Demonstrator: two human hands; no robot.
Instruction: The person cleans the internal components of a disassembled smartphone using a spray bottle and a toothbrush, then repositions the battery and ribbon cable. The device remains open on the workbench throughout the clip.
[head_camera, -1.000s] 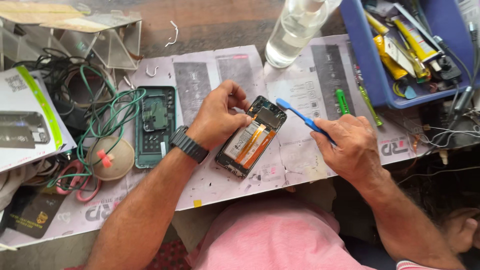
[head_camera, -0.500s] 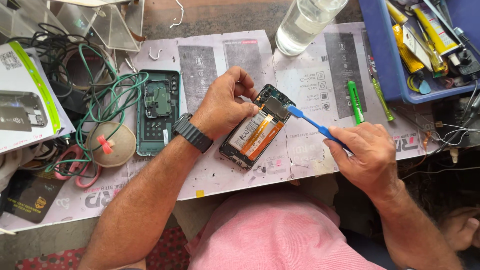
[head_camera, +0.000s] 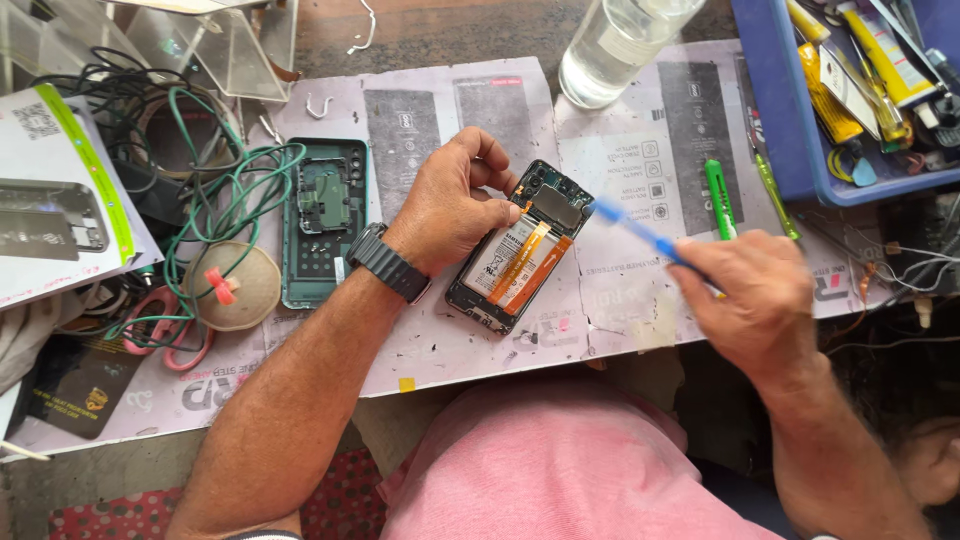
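Head view: left hand (head_camera: 450, 205) is pinning the opened smartphone (head_camera: 522, 250) by its left edge, fingers curled onto the frame; phone is lying on the paper mat (head_camera: 430, 340), long axis running diagonally, upper-right to lower-left; right hand (head_camera: 750, 300) is pinching a blue pry tool (head_camera: 635, 232), tip pointing left, just beside the phone's upper-right corner; right hand is sitting right of the phone.
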